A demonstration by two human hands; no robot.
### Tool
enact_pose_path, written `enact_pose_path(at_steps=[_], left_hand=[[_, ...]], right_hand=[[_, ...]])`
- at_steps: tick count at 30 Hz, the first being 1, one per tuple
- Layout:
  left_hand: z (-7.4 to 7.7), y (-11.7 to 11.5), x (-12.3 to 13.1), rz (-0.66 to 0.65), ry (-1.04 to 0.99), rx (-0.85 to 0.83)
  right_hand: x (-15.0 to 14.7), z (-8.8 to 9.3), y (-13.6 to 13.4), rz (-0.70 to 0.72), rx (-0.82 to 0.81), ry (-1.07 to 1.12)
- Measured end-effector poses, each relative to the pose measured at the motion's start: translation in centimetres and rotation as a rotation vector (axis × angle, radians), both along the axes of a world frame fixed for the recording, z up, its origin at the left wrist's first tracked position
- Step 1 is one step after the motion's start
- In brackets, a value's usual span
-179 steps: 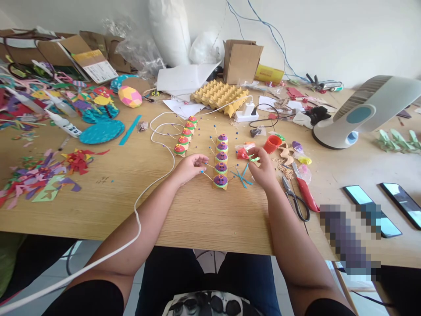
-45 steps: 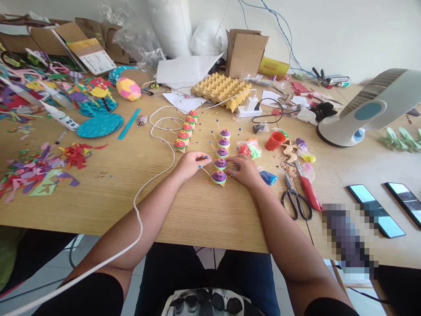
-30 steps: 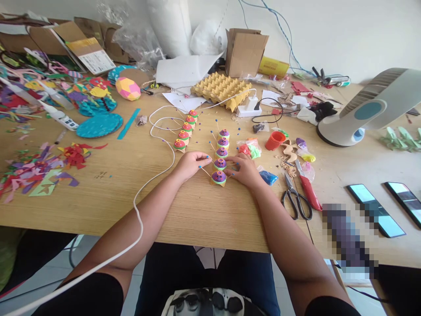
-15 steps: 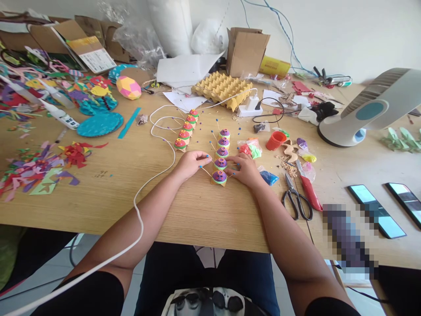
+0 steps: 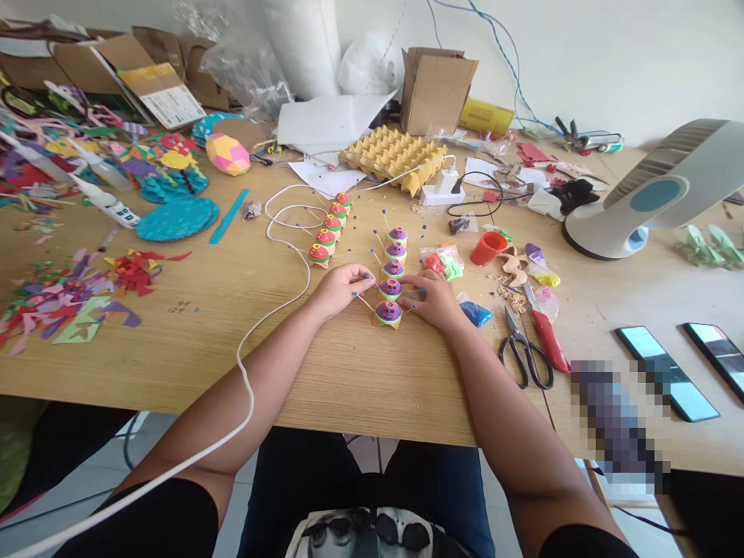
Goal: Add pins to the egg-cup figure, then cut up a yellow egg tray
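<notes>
A strip of egg-carton cups with purple domed tops and small faces stands upright on the table, running away from me. Thin sticks with blue ball tips poke out from its sides. My left hand is at the left of the second-nearest cup, with thumb and forefinger pinching one blue-tipped stick. On the other side, my right hand rests its fingers against the strip near the two closest cups, steadying it; some fingertips are hidden. A similar red-topped strip stands further left.
A white cable crosses my left arm. On the right lie black-handled scissors, a red-handled knife, an orange cup and phones. Paper scraps cover the left; an egg tray and white fan stand behind.
Almost nothing differs. Both hands keep their places at the purple-topped strip, and the view has shifted very slightly.
</notes>
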State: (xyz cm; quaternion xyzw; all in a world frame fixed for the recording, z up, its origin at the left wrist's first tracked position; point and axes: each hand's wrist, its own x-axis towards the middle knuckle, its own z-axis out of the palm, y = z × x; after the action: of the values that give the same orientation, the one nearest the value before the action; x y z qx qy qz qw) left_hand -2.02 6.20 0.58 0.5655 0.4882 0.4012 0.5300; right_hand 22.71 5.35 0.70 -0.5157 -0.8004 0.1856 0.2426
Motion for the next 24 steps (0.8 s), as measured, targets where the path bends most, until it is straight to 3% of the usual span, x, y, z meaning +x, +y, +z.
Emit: enact_pose_path(at_steps=[15, 24], left_hand=[[0.08, -0.05, 0.27, 0.013, 0.035, -0.003], [-0.79, 0.09, 0.2, 0.004, 0.046, 0.027]], right_hand=[[-0.02, 0.23, -0.08, -0.003, -0.011, -0.022], [0.06, 0.35, -0.02, -0.002, -0.026, -0.025]])
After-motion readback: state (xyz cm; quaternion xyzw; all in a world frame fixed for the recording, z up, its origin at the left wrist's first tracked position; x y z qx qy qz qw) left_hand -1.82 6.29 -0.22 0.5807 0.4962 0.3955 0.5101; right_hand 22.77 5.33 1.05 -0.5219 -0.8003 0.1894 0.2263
